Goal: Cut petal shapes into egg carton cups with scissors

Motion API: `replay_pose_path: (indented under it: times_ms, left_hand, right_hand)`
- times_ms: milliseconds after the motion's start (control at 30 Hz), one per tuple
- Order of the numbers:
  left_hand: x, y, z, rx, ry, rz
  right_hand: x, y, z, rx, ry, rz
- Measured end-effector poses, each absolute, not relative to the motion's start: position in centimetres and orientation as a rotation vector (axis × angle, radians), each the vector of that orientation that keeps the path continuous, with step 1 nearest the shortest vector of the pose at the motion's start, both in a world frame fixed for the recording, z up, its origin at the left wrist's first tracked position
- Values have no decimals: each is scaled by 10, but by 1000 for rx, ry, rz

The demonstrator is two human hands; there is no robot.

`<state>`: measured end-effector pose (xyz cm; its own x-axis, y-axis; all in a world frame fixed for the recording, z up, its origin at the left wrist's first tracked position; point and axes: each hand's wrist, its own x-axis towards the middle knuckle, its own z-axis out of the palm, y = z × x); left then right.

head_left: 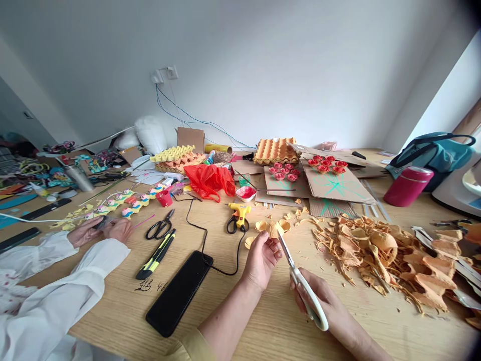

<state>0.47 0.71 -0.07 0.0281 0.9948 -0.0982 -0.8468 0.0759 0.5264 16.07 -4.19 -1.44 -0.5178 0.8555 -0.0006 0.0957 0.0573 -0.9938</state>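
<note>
My left hand (260,260) pinches a small tan egg-carton cup (273,230) above the table. In my right hand (319,296) is a pair of white-handled scissors (300,278), its blades reaching up to the cup's right edge. Several cut cups (261,226) lie just behind my left hand. Past them rests a yellow hot glue gun (239,213) with its black cord running left. A heap of torn egg-carton scraps (349,245) covers the table to the right of my hands.
A black phone (180,293), a yellow-black box cutter (156,254) and black scissors (160,226) lie to the left. Farther left are a co-worker's hands (116,228). Cardboard (341,188) with red paper flowers (326,163) lies behind; a red thermos (409,186) stands right.
</note>
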Motion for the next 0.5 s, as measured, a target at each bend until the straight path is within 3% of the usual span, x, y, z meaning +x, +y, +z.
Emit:
replay_pose_path:
  times_ms: [500]
  left_hand:
    - [15, -2, 3, 474, 680, 1520]
  right_hand:
    - [160, -39, -29, -978, -1748, 1406]
